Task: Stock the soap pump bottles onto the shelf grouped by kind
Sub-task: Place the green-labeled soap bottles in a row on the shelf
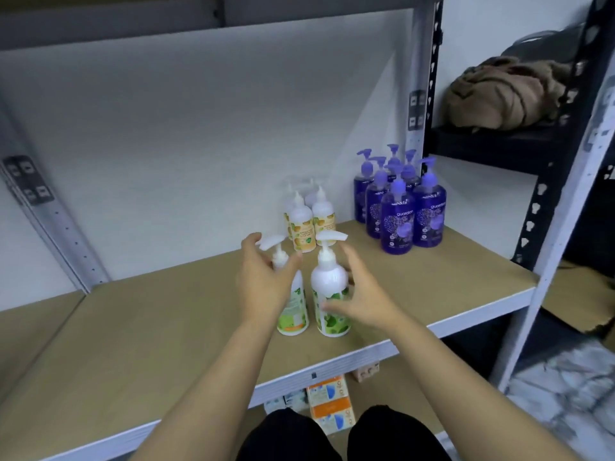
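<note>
Two white pump bottles with green labels stand upright side by side on the tan shelf board (166,327), near its front edge. My left hand (266,281) is spread around the neck of the left green-label bottle (294,314), fingers relaxed, thumb beside the pump. My right hand (362,294) is spread beside the right green-label bottle (327,277), thumb touching its label and fingers behind it. Behind them stands a group of white bottles with orange labels (301,224). Several purple pump bottles (397,214) are grouped at the back right.
The shelf's left half is bare board. A grey upright post (532,294) stands at the right front corner. A brown cloth bundle (506,94) lies on the neighbouring black rack. Orange and white packs (327,404) sit on the lower shelf, above my knees.
</note>
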